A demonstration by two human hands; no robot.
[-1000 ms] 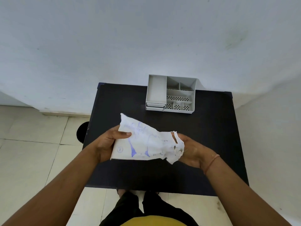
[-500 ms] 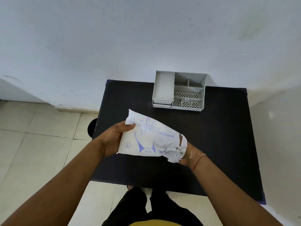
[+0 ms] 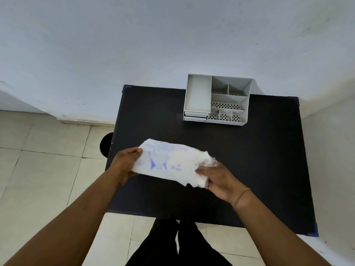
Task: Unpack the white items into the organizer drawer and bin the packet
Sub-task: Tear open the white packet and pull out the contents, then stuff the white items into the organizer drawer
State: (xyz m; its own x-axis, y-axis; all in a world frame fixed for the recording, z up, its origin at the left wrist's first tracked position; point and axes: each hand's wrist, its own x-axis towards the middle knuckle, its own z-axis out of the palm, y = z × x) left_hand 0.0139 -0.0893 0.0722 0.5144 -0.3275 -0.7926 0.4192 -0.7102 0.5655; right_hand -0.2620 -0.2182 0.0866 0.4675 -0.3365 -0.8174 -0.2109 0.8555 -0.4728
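Bench (image 3: 259,169) comes first: a dark, flat rectangular top against the pale wall, carrying at its far edge a grey plastic desk organizer (image 3: 217,99) with open compartments and shallow drawers stacked at its left front; those drawers look closed, though I cannot tell for sure. Held above the near middle of the bench, well apart from the organizer, is the thin white plastic packet with blue print (image 3: 165,162). It looks light, soft and crinkly, with no stiffness of its own, so it probably sags and slides unless pinched. Its right end is torn open, and a wad of filmy white items (image 3: 199,169) bulges out there; these seem flimsy, clingy and apt to come out in a clump. The left hand (image 3: 125,163) pinches the packet's sealed left end, a sound anchor. The right hand (image 3: 218,178) is closed on the wad at the torn mouth, the sensible place to pull from.
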